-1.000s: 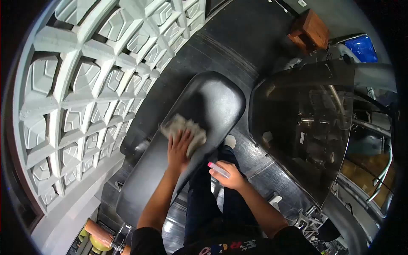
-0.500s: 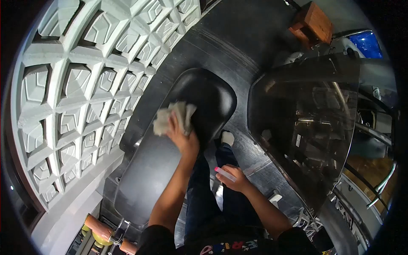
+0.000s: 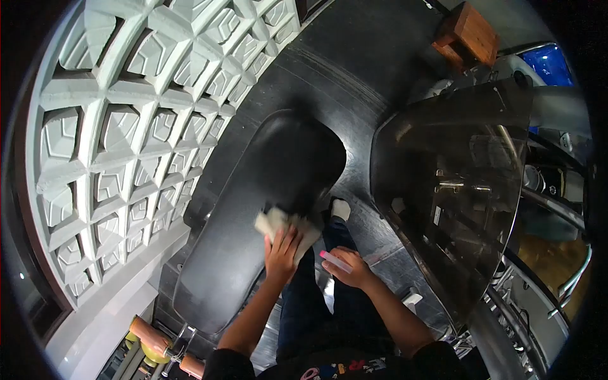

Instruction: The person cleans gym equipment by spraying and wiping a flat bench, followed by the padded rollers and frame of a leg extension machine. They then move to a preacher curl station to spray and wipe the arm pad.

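Spread flat, the left hand (image 3: 280,250) presses a crumpled pale cloth (image 3: 277,221) onto the right edge of a long black padded bench (image 3: 253,177); its fingers lie apart on the cloth rather than closed around it. Just beside it, the right hand (image 3: 353,269) is curled around a slim bottle (image 3: 334,260) with a pink tip, held over the person's dark trousers (image 3: 304,304). A white-socked foot (image 3: 341,208) shows past the cloth, near the bench's edge. A white wall (image 3: 114,145) of moulded square panels runs close along the bench's left side. On the right a dark tinted panel (image 3: 456,177) leans in, blurring the metal parts behind it. A wooden stool (image 3: 467,39) stands well apart on the black floor (image 3: 354,69). The bottle's body is mostly hidden by the fingers.
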Demonstrator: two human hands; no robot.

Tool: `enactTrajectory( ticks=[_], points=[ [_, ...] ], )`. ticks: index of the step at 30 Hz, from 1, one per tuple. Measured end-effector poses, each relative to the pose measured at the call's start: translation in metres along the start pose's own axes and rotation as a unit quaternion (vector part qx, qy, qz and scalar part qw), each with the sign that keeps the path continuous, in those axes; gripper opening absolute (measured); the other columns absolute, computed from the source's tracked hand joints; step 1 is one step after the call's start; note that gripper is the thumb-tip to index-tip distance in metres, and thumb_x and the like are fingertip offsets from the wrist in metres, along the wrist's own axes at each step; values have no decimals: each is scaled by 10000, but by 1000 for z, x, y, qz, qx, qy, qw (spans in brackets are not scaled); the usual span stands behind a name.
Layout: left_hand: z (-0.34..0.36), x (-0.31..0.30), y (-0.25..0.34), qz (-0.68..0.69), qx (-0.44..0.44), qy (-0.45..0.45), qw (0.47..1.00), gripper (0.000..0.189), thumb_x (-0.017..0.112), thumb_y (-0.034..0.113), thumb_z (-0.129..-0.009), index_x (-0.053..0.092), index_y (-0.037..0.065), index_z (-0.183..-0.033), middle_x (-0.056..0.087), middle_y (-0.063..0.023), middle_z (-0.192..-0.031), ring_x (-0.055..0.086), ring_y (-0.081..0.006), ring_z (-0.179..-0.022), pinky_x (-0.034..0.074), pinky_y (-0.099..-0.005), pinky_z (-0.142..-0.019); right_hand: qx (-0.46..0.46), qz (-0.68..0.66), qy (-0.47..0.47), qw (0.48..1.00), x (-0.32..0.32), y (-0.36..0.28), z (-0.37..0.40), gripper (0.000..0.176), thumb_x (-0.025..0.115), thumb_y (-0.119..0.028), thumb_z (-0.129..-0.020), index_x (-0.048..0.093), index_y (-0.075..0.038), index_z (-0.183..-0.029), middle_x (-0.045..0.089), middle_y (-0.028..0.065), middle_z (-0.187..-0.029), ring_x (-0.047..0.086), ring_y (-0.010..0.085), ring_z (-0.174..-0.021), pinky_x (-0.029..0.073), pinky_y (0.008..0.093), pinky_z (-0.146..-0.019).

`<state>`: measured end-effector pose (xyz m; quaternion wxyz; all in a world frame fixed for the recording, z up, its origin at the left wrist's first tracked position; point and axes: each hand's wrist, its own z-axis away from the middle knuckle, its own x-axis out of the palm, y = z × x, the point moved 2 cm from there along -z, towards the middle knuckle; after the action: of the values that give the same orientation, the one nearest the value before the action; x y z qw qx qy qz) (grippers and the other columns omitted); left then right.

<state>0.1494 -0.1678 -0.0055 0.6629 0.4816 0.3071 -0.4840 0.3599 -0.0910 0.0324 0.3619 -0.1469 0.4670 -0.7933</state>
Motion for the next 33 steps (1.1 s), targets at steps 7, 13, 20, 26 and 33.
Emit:
enactTrajectory(
  ticks=[7, 13, 20, 26, 33],
  points=[
    [67, 27, -33, -77, -132, -13, 988, 687, 698, 244, -814, 449, 189, -1452, 336, -62, -1569, 199, -336, -1487, 111, -661, -1154, -28, 14, 24, 999, -11, 17, 1, 281, 699, -317, -884, 642, -45, -930, 648, 123, -858, 667, 315, -799, 525, 409, -698],
    [-21, -7, 25, 38, -171, 30, 984, 816, 705, 208, -774, 360, 178, -1513, 265, -104, -1600, 179, -375, -1488, 131, -648, -1144, 25, 22, -21, 999, -14, 28, 2, 318, 686, -342, -891, 643, -30, -934, 648, 142, -875, 668, 325, -803, 513, 400, -683],
    [-173, -58, 58, 10, -29, 88, 996, 849, 729, 165, -737, 369, 210, -1504, 225, -82, -1614, 199, -363, -1483, 176, -644, -1139, 57, -4, -22, 998, -9, 20, 3, 342, 672, -371, -905, 636, -32, -926, 642, 132, -864, 660, 295, -797, 499, 384, -694],
    [-163, -52, 30, -2, 61, 136, 989, 802, 771, 284, -730, 436, 281, -1459, 299, -15, -1586, 233, -284, -1478, 165, -615, -1159, 71, 20, -27, 997, 12, 15, -4, 362, 657, -400, -917, 635, -39, -927, 635, 125, -857, 657, 287, -795, 493, 379, -693],
    [90, -19, -88, 18, -121, -118, 985, 942, 779, 210, -688, 343, 322, -1515, 224, -7, -1624, 180, -271, -1499, 65, -665, -1150, -22, 44, -48, 998, 43, -9, -18, 321, 677, -338, -901, 642, -20, -927, 641, 133, -869, 647, 310, -777, 492, 389, -673]
  ],
)
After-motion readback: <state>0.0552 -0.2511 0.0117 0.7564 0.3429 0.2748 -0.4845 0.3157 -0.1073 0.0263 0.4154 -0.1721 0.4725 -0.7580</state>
